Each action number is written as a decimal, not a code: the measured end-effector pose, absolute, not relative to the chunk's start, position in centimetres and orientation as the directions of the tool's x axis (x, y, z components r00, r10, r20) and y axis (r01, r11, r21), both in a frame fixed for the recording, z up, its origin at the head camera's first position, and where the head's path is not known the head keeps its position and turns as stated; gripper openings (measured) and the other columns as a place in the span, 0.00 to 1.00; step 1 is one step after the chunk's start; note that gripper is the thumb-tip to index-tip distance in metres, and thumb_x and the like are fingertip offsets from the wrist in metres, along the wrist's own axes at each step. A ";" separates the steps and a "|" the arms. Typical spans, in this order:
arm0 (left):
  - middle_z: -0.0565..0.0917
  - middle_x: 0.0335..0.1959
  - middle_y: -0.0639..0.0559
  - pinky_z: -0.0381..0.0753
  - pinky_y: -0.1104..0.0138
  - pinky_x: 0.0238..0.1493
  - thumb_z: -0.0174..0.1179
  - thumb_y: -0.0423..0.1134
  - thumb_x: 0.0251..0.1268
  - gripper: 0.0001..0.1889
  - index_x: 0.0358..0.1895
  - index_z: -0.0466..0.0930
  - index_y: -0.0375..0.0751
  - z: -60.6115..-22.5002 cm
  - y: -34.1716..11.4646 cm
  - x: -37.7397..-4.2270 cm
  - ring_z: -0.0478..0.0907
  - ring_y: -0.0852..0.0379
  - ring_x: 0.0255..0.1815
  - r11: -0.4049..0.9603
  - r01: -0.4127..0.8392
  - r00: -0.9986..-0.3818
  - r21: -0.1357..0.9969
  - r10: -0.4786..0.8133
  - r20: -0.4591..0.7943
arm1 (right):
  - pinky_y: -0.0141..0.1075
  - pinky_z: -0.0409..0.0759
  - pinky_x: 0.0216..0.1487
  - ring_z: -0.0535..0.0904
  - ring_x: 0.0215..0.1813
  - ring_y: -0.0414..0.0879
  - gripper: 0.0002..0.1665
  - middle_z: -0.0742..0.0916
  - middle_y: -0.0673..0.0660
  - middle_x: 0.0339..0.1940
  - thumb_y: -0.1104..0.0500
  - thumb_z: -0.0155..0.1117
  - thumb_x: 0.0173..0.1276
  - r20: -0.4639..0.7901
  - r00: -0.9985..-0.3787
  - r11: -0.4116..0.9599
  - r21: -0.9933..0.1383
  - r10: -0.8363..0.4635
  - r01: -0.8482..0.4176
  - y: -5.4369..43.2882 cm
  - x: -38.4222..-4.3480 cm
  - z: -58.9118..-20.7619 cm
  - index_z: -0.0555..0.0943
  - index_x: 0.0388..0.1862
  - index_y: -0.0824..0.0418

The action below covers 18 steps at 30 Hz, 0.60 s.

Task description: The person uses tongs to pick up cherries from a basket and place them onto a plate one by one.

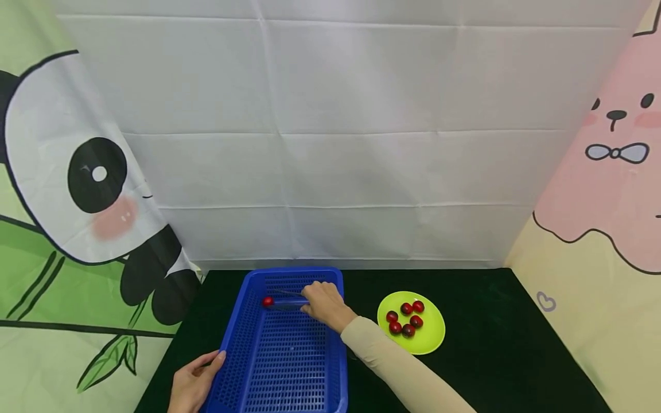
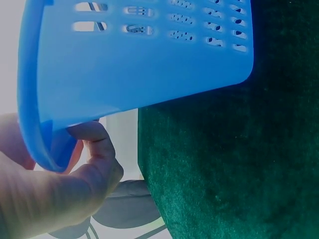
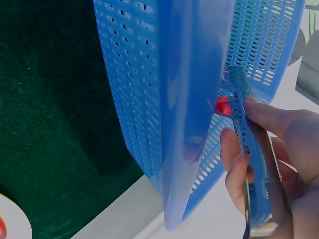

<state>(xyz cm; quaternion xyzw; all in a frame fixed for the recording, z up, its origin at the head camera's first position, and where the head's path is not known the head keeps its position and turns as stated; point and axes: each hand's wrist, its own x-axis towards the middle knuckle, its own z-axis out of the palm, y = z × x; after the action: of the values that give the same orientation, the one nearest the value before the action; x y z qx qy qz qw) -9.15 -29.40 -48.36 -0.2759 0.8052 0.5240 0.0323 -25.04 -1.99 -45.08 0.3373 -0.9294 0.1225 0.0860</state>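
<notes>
A blue plastic basket (image 1: pixel 289 355) with slotted walls and floor stands on the dark green cloth. My left hand (image 1: pixel 195 381) grips its left rim; in the left wrist view the thumb and fingers (image 2: pixel 99 144) wrap round the rim's edge. Over the far part of the basket, my right hand (image 1: pixel 325 304) holds metal tongs (image 3: pixel 271 184) between thumb and fingers. The tongs point left, towards a small round red fruit (image 1: pixel 267 301), like a cherry tomato, at their tips. Whether the tips touch or clasp the fruit, I cannot tell.
To the right of the basket, a yellow-green plate (image 1: pixel 431 335) carries several dark red round fruits (image 1: pixel 408 330). My right sleeve passes just in front of the plate. A white cloth backdrop (image 1: pixel 361 172) rises behind the table, with printed cloths at both sides.
</notes>
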 end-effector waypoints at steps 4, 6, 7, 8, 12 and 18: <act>0.88 0.33 0.45 0.85 0.54 0.35 0.66 0.66 0.64 0.48 0.65 0.72 0.20 -48.4 -29.6 -9.1 0.85 0.53 0.32 0.309 -0.481 -0.846 0.820 -0.410 -0.341 | 0.26 0.64 0.19 0.68 0.20 0.35 0.14 0.91 0.51 0.37 0.52 0.78 0.65 0.235 -0.754 0.743 -0.151 -0.614 -0.652 -2.6 -24.7 -45.3 0.91 0.45 0.57; 0.88 0.34 0.44 0.85 0.54 0.35 0.65 0.67 0.64 0.48 0.65 0.72 0.20 -48.5 -29.6 -9.1 0.85 0.52 0.33 0.310 -0.481 -0.846 0.820 -0.411 -0.341 | 0.26 0.66 0.20 0.69 0.20 0.36 0.14 0.90 0.50 0.36 0.51 0.78 0.65 0.233 -0.751 0.745 -0.131 -0.618 -0.654 -3.0 -24.5 -45.5 0.91 0.45 0.56; 0.88 0.33 0.44 0.85 0.54 0.35 0.65 0.66 0.64 0.48 0.65 0.72 0.20 -48.5 -29.6 -9.0 0.85 0.52 0.33 0.307 -0.480 -0.846 0.822 -0.411 -0.340 | 0.27 0.66 0.20 0.69 0.20 0.36 0.13 0.89 0.50 0.33 0.51 0.78 0.65 0.232 -0.750 0.747 -0.119 -0.620 -0.654 -3.2 -24.5 -45.6 0.91 0.44 0.56; 0.88 0.34 0.45 0.85 0.54 0.36 0.66 0.66 0.64 0.47 0.65 0.72 0.20 -48.5 -29.6 -9.0 0.85 0.52 0.33 0.306 -0.479 -0.846 0.823 -0.412 -0.339 | 0.28 0.66 0.20 0.69 0.20 0.36 0.12 0.88 0.49 0.30 0.51 0.78 0.64 0.237 -0.749 0.749 -0.109 -0.619 -0.654 -3.4 -24.4 -45.7 0.91 0.42 0.55; 0.88 0.33 0.45 0.85 0.55 0.35 0.66 0.65 0.64 0.46 0.65 0.73 0.20 -48.6 -29.5 -8.9 0.85 0.52 0.32 0.302 -0.474 -0.849 0.827 -0.407 -0.338 | 0.29 0.63 0.19 0.65 0.20 0.37 0.09 0.78 0.47 0.20 0.52 0.78 0.64 0.232 -0.753 0.752 -0.112 -0.616 -0.650 -3.9 -24.4 -46.2 0.89 0.35 0.55; 0.88 0.34 0.44 0.86 0.55 0.35 0.66 0.63 0.65 0.45 0.64 0.73 0.20 -48.5 -29.4 -9.0 0.86 0.52 0.33 0.296 -0.460 -0.853 0.837 -0.409 -0.324 | 0.29 0.61 0.19 0.63 0.19 0.38 0.11 0.72 0.46 0.17 0.53 0.79 0.63 0.250 -0.757 0.751 -0.140 -0.604 -0.646 -4.4 -24.7 -46.3 0.87 0.29 0.56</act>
<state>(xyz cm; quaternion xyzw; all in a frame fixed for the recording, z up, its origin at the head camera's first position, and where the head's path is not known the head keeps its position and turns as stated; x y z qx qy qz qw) -9.01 -29.35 -48.46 -0.2700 0.8045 0.5284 0.0240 -24.69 -4.35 -46.33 0.3357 -0.9308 0.1093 0.0950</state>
